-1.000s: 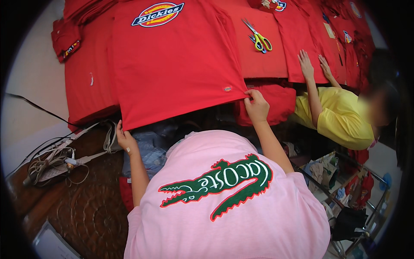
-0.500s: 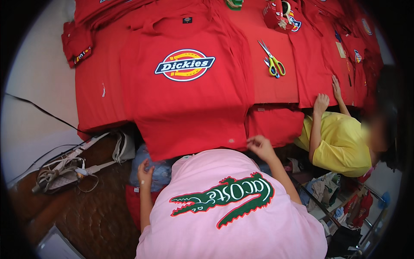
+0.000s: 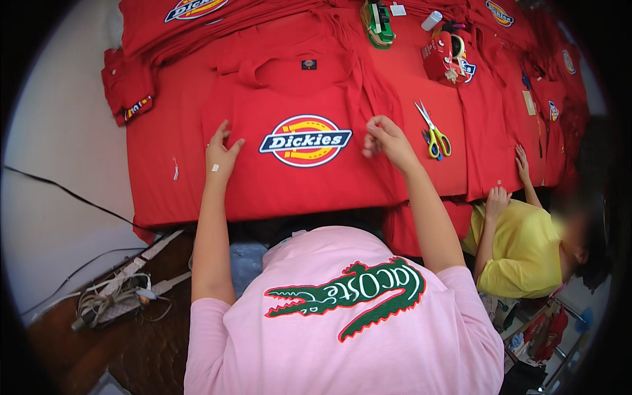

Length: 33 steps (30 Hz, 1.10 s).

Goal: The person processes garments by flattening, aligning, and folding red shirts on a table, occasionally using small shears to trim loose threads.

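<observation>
A red T-shirt (image 3: 289, 191) lies spread on the table in front of me, its neckline at the far side. On its chest is an oval print (image 3: 306, 158) in yellow, red and dark blue. Over the shirt's left part is my left hand (image 3: 221, 157), thumb and fingers apart, holding nothing I can see. To the right of the print, my right hand (image 3: 390, 141) hovers over or touches the shirt; I cannot tell which. Its fingers are loosely bent and partly smeared by motion.
Yellow-green scissors (image 3: 434, 137) lie to the right. Farther back are a green tape dispenser (image 3: 378, 27) and a red box (image 3: 441, 59) with tape. More red shirts (image 3: 191, 33) are piled behind. A co-worker in yellow (image 3: 517, 243) works at right. Cables (image 3: 112, 299) lie at lower left.
Both my hands have moved up and forward from the table's near edge to either side of the print. The shirt's near part no longer hangs over the edge. The view has shifted slightly.
</observation>
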Available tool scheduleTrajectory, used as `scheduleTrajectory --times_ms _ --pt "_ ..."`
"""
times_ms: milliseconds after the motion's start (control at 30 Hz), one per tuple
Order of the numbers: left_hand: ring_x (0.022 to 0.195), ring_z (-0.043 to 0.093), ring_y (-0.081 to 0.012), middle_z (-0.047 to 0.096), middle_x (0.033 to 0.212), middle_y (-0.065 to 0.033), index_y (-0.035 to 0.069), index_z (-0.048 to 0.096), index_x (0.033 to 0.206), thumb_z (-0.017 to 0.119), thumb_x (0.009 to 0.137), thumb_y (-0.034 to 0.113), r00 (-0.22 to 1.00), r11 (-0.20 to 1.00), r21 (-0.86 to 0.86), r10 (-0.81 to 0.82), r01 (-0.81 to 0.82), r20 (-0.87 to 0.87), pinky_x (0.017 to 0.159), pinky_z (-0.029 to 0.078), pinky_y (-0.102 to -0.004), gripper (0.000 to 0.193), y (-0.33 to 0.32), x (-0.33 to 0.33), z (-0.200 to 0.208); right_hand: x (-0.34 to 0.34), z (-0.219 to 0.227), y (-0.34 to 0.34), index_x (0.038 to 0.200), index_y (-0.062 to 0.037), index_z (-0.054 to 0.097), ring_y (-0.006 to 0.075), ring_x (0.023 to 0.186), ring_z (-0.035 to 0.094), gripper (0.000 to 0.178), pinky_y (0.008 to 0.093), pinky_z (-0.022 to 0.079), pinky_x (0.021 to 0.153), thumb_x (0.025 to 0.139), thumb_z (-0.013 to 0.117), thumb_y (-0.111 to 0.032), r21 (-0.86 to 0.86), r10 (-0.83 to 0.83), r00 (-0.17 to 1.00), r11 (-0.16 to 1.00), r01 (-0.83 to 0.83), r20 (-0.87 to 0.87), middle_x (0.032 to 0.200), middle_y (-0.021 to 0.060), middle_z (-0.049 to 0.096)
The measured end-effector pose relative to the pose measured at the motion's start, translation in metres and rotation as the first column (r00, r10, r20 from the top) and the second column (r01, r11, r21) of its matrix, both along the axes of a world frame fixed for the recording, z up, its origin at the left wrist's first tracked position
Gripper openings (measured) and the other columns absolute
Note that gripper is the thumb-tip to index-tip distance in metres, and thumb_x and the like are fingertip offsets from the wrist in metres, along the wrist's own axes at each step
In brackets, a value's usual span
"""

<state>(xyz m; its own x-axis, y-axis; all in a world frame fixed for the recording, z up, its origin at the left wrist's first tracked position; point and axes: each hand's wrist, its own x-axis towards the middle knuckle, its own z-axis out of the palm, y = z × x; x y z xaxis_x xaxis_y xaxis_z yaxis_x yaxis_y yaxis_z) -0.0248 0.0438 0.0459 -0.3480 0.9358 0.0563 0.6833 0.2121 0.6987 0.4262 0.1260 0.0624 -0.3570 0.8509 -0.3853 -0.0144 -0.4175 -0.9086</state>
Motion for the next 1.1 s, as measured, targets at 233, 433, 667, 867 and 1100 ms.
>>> scheduleTrajectory --times_ms 233,433,667,867,1100 --pt "0.108 0.069 -0.0133 0.076 0.116 -0.0053 -0.001 0.068 0.127 0.078 0.099 0.020 0.635 0.969 -0.226 0.111 0.103 0.764 0.094 0.056 -0.0328 0.037 0.013 0.009 0.023 0.008 0.013 -0.041 0.098 0.0012 0.067 0.0241 0.093 0.069 0.029 0.0377 0.055 0.078 0.092 0.080 -0.024 0.421 -0.183 0.660 0.880 -0.221 0.729 0.089 0.0096 0.062" --pt "0.121 0.068 -0.0184 0.074 0.129 -0.0075 0.004 0.067 0.134 0.077 0.099 0.020 0.211 0.899 -0.335 0.283 0.282 0.936 0.107 0.053 -0.0363 0.040 0.041 0.009 0.042 -0.013 -0.012 -0.056 0.110 0.0035 0.071 0.0224 0.113 0.067 0.034 0.0369 0.052 0.100 0.089 0.082 -0.020 0.122 -0.187 0.935 0.980 0.156 0.302 0.117 0.0092 0.072" --pt "0.127 0.066 -0.0221 0.071 0.135 -0.0104 0.004 0.064 0.139 0.075 0.101 0.022 0.231 0.808 -0.395 0.323 0.437 0.918 0.112 0.052 -0.0402 0.044 0.073 -0.012 0.014 0.120 0.018 0.026 0.107 -0.0026 0.078 0.0042 0.066 0.056 0.023 0.0214 0.042 0.059 0.102 0.070 -0.023 -0.144 -0.178 0.926 0.961 0.237 0.332 0.084 0.0001 0.072" --pt "0.136 0.061 -0.0272 0.064 0.146 -0.0163 0.003 0.060 0.142 0.060 0.109 0.038 -0.266 0.941 -0.194 0.270 0.278 0.925 0.116 0.049 -0.0432 0.048 0.105 0.003 -0.005 0.014 -0.009 0.051 0.105 0.0009 0.076 0.0128 0.078 0.064 0.023 0.0273 0.053 0.075 0.095 0.080 -0.020 0.121 -0.288 0.861 0.958 0.262 0.418 0.092 0.0019 0.074" --pt "0.127 0.068 -0.0321 0.061 0.149 -0.0196 -0.004 0.044 0.154 0.051 0.110 0.055 -0.440 0.964 -0.200 0.260 0.177 0.860 0.110 0.054 -0.0476 0.074 0.157 0.031 0.029 -0.056 0.017 0.081 0.117 0.0013 0.074 0.0243 0.106 0.073 0.037 0.0408 0.057 0.097 0.098 0.076 -0.030 -0.469 -0.409 0.880 0.843 0.264 -0.241 0.109 0.0094 0.079"
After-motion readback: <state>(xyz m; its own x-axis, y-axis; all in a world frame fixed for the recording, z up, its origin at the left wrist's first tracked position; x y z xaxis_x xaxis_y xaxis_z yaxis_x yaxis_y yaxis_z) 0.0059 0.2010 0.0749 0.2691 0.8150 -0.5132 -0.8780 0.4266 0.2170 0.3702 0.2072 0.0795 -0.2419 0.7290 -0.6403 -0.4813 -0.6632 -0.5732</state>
